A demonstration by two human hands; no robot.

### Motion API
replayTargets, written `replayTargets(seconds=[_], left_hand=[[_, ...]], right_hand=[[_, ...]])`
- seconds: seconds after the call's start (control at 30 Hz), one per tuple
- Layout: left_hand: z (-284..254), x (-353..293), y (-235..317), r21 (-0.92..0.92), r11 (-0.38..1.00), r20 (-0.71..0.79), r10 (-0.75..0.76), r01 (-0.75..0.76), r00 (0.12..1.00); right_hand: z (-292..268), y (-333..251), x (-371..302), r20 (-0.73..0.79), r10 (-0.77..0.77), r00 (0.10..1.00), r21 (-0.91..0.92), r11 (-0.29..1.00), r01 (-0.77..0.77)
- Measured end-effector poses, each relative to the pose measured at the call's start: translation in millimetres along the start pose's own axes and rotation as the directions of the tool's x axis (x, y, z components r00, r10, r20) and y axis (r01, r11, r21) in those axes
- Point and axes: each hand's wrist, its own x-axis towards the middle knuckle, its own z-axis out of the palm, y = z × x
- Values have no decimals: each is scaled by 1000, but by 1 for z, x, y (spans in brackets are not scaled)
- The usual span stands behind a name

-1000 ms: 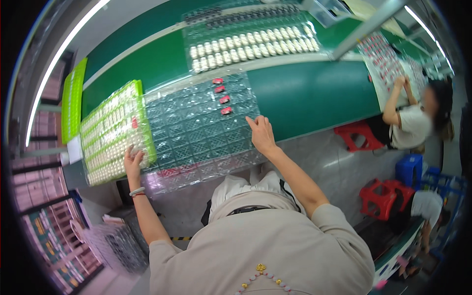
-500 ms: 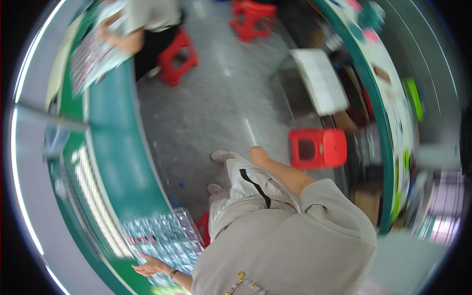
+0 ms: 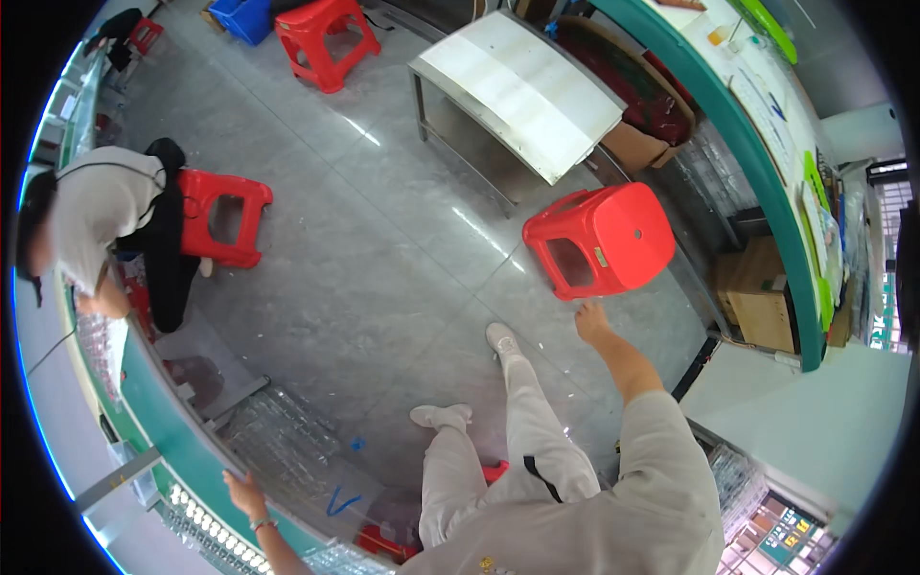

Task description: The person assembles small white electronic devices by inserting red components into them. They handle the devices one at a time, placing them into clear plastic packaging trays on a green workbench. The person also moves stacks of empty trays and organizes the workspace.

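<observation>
Head cam: red stool just ahead of R hand, can't tell if fingers pinch; prob. light, stiff, slick plastic, best held by seat rim. L hand fingers loosely spread, worktop beside.

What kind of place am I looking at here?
Probably a small factory workshop for handwork. A seated person leans over a long green-topped workbench, small white pieces are lined up at its near end, and clear plastic trays are piled low beside it.

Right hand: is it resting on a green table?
No, the right hand shows against the floor, near a red stool.
</observation>
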Motion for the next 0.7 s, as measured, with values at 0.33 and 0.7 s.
replayTargets(seconds=[0.33, 0.7], left_hand=[[-28, -2, 17, 63, 998, -167, -14, 25, 986], [-38, -7, 23, 14, 999, -140, -27, 29, 990]], right_hand=[[43, 106, 201, 97, -516, 851, -890, 337, 306], [-30, 0, 140, 521, -427, 739, -650, 363, 668]])
